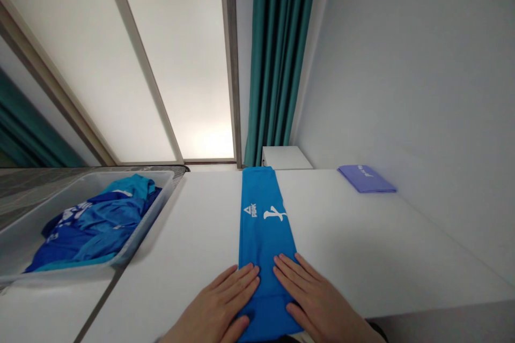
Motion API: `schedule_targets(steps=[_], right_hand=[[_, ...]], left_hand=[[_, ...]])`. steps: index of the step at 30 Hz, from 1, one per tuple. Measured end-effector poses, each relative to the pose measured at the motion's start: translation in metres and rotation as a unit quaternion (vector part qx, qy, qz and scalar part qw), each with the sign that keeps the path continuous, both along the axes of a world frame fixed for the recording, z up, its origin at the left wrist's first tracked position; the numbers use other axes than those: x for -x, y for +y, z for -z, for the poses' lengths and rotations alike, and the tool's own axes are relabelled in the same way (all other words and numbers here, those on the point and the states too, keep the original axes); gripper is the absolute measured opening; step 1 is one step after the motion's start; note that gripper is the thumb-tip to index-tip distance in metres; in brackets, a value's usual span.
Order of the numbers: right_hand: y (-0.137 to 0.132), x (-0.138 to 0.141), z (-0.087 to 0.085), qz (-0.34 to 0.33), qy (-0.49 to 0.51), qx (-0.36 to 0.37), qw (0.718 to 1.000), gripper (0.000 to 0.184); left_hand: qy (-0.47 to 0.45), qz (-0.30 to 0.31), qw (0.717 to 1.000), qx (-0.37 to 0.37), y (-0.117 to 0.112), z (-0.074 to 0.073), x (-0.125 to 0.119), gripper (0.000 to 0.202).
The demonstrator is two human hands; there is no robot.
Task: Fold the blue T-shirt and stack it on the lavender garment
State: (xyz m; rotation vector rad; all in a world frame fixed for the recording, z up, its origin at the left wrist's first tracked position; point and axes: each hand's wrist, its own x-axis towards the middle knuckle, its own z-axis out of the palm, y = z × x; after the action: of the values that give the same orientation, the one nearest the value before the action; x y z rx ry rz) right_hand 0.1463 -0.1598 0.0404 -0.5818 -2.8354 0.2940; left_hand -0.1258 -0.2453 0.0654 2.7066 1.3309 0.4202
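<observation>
Both bare hands lie flat on the cloth, palms down and fingers spread, side by side but apart, with a narrow strip of blue showing between them. Neither is gripping anything. The left hand [215, 303] and the right hand [317, 297] press on the near end of a long folded strip of bright blue sportswear [263, 236], which runs straight ahead from under the palms across a white table [362, 241]. White print marks the strip's far half.

This looks like the smoothing stage of a fold, and the narrow, even strip seems to call for the near end to be dealt with from where the palms rest.

Ahead of the left hand and off to its side sits a translucent plastic tray [147, 220] holding a crumpled heap of blue clothing [96, 225]. Well ahead of the right hand, against the wall, lies a flat folded purple garment [366, 179].
</observation>
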Motion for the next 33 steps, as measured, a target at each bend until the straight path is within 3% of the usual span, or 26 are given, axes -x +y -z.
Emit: schedule_targets(steps=[4,9,14,17,24,29,33], right_hand=[[-0.002,-0.004,0.009,-0.013,-0.012,-0.023,1.000,0.062],[-0.005,-0.011,0.012,-0.057,-0.020,-0.056,0.997,0.069],[-0.010,-0.014,0.019,-0.050,-0.024,-0.092,0.994,0.070],[-0.013,-0.015,0.023,-0.057,0.001,-0.114,0.992,0.066],[-0.024,-0.018,0.028,-0.065,0.069,-0.168,0.981,0.043],[-0.031,-0.022,0.030,-0.061,0.122,-0.130,0.982,0.039],[-0.033,-0.024,0.022,-0.063,0.119,-0.068,0.989,0.037]], left_hand=[[0.007,0.000,0.999,0.041,-0.002,-0.004,0.001,0.076],[0.045,0.003,0.998,0.048,-0.005,0.011,0.002,0.094],[0.091,-0.034,0.995,-0.034,-0.012,0.038,-0.003,0.090],[0.110,-0.041,0.989,-0.090,-0.018,0.046,-0.005,0.089],[0.101,-0.005,0.980,-0.174,-0.024,0.045,-0.003,0.055],[0.058,0.015,0.976,-0.208,-0.027,0.046,-0.003,0.038],[-0.007,0.019,0.982,-0.185,-0.026,0.040,-0.008,0.033]])
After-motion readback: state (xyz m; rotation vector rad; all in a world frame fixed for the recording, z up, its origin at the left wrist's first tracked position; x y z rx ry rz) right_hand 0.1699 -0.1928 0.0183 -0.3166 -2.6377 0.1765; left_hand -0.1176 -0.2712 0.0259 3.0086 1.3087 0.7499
